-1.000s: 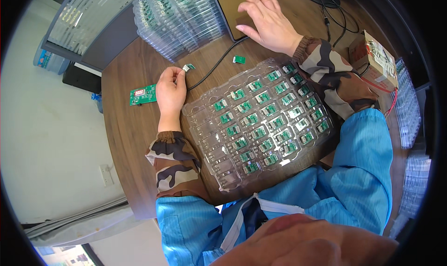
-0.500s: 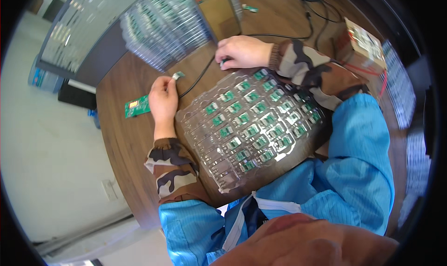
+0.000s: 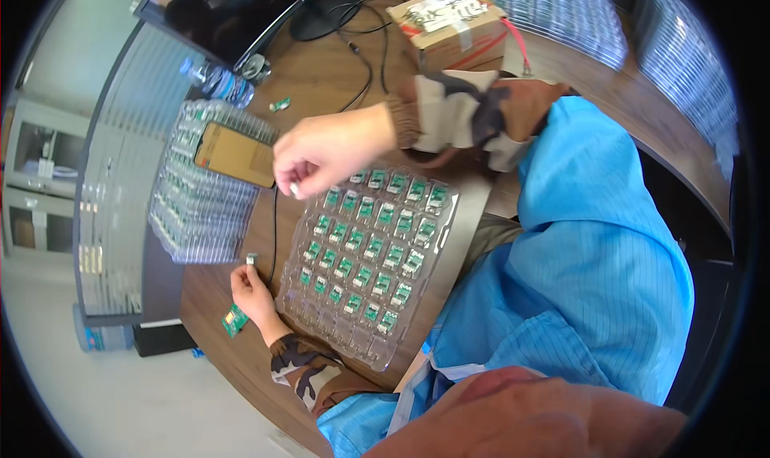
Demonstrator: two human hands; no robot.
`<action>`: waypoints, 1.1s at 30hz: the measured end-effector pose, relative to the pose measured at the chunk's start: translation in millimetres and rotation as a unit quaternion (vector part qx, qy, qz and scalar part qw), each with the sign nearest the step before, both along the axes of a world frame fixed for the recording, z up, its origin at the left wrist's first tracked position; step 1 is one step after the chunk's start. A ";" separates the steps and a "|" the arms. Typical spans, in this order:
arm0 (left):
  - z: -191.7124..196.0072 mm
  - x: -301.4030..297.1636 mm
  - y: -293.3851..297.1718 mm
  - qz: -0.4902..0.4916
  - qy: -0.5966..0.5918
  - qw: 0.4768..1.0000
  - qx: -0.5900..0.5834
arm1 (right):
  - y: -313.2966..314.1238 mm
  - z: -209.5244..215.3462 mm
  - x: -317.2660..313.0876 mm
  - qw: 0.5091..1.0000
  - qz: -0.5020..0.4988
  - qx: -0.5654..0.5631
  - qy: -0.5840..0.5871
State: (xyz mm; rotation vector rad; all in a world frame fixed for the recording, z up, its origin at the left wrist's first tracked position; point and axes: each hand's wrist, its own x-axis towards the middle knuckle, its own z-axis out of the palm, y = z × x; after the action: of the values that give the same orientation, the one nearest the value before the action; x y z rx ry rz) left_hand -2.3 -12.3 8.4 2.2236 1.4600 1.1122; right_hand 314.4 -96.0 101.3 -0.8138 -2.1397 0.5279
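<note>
My left hand point(image 3: 253, 296) is closed in a pinch on a small circuit board point(image 3: 251, 259) at the table's left side. Beside that hand lies a larger green circuit board point(image 3: 234, 320). My right hand point(image 3: 329, 151) is raised over the far edge of a clear plastic tray point(image 3: 358, 352), its fingers curled. A small whitish piece point(image 3: 294, 190) shows at its fingertips, its kind too small to make out. Rows of small green boards point(image 3: 353, 301) fill most of the tray's pockets; the pockets along the left edge hold none.
A stack of clear trays point(image 3: 200, 209) stands at the left with a brown cardboard piece point(image 3: 234, 155) against it. Behind are a water bottle point(image 3: 216, 83), a monitor stand and a black cable point(image 3: 275, 241). A taped carton point(image 3: 457, 37) and more tray stacks point(image 3: 561, 17) are far right.
The whole view has swung round, so the tray now appears turned and the carton nearer the middle. My right hand has come up off the table. My left hand keeps its small board.
</note>
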 end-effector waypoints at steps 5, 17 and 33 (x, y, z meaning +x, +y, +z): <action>-2.0 -6.1 0.4 -0.018 0.005 1.000 0.016 | -92.8 5.5 53.3 1.000 -0.014 -0.022 -0.005; -5.3 -13.9 7.1 0.001 -0.002 1.000 -0.016 | -165.0 -6.5 298.6 0.754 -0.654 -0.058 -0.033; -7.4 -11.4 8.7 -0.021 -0.013 1.000 0.008 | -123.4 -41.2 347.2 0.726 -0.673 -0.087 -0.109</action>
State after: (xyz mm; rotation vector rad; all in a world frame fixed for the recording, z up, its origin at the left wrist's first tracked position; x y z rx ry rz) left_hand -13.7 -3.5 1.0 2.2309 1.3931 1.1388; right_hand 661.6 -219.5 60.2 -2.2655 -1.1115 -0.1878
